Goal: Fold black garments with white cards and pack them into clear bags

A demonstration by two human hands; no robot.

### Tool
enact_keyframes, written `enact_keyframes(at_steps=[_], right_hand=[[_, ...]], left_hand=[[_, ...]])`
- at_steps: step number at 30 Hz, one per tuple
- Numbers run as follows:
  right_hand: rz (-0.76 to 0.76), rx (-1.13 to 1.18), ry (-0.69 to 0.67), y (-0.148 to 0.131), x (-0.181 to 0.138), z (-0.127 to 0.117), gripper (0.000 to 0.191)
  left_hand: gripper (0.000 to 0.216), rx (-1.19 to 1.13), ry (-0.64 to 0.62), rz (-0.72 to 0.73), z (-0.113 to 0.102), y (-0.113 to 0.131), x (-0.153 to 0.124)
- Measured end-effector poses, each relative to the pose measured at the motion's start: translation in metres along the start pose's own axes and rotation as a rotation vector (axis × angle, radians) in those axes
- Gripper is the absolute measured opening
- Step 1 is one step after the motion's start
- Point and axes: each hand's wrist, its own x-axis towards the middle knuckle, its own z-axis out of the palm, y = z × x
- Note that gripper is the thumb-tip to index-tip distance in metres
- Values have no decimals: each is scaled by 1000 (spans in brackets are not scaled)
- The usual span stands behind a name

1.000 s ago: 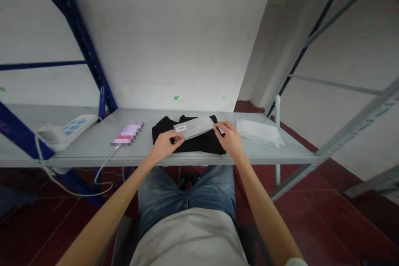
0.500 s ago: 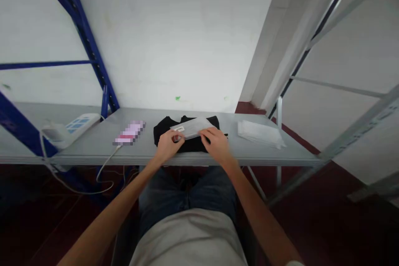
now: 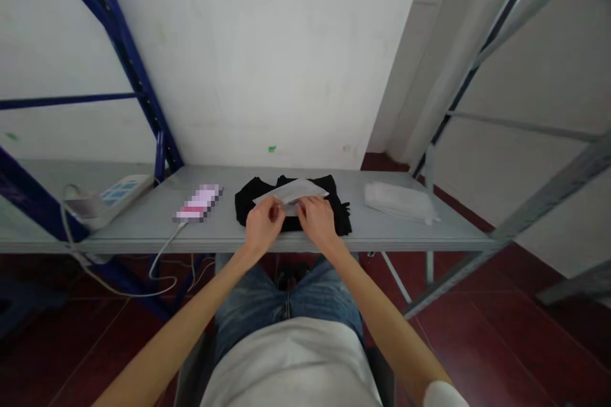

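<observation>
A whitish, see-through plastic bag (image 3: 296, 188) is held over a dark bundle of black cloth (image 3: 247, 196) at the front of the grey shelf. My left hand (image 3: 261, 224) pinches the bag's near edge at its left side. With fingers curled, my right hand (image 3: 319, 219) grips the same edge close by. Between the two hands the edge looks slightly parted. Part of the black cloth is covered by the bag and hands; loose strands stick out at its right end.
On the right of the grey shelf (image 3: 224, 229) lies a stack of whitish plastic bags (image 3: 400, 201). A phone (image 3: 198, 203) on a white cable rests at left, beyond it a white power strip (image 3: 125, 196). Blue posts (image 3: 131, 60) rise at left; a white wall (image 3: 267, 76) stands behind.
My hands have come closer together on the bag, and its near edge has been turned and bent up. The small white label seen earlier at its left no longer shows.
</observation>
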Motion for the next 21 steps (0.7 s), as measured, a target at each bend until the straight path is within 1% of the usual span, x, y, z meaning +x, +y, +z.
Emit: enact_keyframes(at_steps=[2, 5, 6, 8, 11, 12, 14, 15, 16, 17, 19, 20, 21], right_hand=[[9, -19, 11, -3, 8, 0, 22], [-22, -57, -11, -10, 20, -2, 39], [-34, -67, -30, -13, 24, -3, 42], [-62, -76, -66, -18, 31, -6, 45], [-129, -57, -86, -22, 42, -12, 45], [-160, -37, -90, -23, 45, -14, 43], [-214, 30, -109, -20, 50, -18, 33], [-208, 72, -115, -17, 51, -21, 27], [-164, 109, -108, -13, 51, -22, 23], [-82, 133, -86, -7, 50, -23, 23], [152, 130, -26, 8, 47, -24, 29], [264, 108, -22, 17, 45, -23, 32], [361, 79, -51, 26, 44, -21, 34]], left_hand=[[13, 44, 38, 20, -3, 4, 0], [14, 161, 93, 69, -9, 8, 0], [15, 210, 87, 92, -10, 8, -1], [19, 308, 34, 138, -13, 8, -2], [25, 404, -69, 161, -14, 5, -3], [26, 410, -79, 155, -14, 4, -3], [29, 399, -75, 147, -13, 1, -2], [31, 393, -64, 143, -13, 0, -2], [33, 392, -52, 137, -12, -2, -1], [35, 396, -40, 131, -11, -3, 0], [36, 394, -28, 122, -10, -4, 1], [36, 385, -23, 116, -9, -4, 1], [36, 372, -22, 111, -9, -4, 2]])
